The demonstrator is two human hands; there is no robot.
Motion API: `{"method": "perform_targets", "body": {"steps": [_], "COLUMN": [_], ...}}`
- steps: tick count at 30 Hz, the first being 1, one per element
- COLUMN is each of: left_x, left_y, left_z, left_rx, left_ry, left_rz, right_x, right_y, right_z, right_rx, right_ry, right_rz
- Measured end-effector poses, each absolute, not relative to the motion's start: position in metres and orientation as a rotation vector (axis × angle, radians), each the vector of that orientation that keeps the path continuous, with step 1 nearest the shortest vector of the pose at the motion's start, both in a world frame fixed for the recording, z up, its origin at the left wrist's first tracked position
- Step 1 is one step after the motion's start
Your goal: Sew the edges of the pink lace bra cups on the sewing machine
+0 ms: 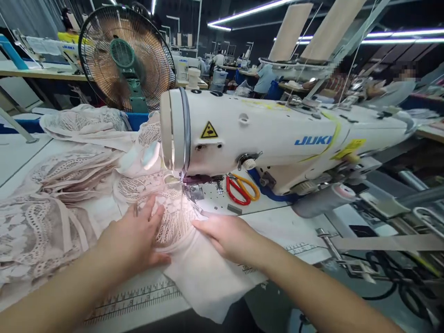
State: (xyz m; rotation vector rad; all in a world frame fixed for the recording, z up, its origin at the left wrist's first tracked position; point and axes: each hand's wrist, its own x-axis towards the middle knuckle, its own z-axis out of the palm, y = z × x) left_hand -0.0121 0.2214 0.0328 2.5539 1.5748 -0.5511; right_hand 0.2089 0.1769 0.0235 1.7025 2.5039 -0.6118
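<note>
On the white ruler-marked table point(305, 227), left hand point(130, 238) lay spread on pale-pink lace fabric point(175, 226); right hand point(234, 236) touched it, grip indeterminable.

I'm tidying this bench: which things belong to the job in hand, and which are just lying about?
In the job:
lace piece, under the left hand and right hand
sewing machine, its needle end over the lace
probably the similar lace pile at left

Seemingly lying about:
scissors, untouched
</note>
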Motion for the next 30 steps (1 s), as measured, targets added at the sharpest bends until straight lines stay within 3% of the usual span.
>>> {"method": "perform_targets", "body": {"steps": [7, 30], "left_x": [-0.035, -0.005], "left_y": [0.271, 0.338], "left_z": [0.022, 0.067], "left_rx": [2.628, 2.466], "left_ry": [1.464, 1.407], "left_rz": [-0.326, -0.587], "right_x": [0.194, 0.185], "right_y": [0.19, 0.197], "right_z": [0.04, 0.039], "right_rx": [1.691, 1.694], "right_ry": [2.326, 2.29], "right_rz": [-0.527, -0.526]}}
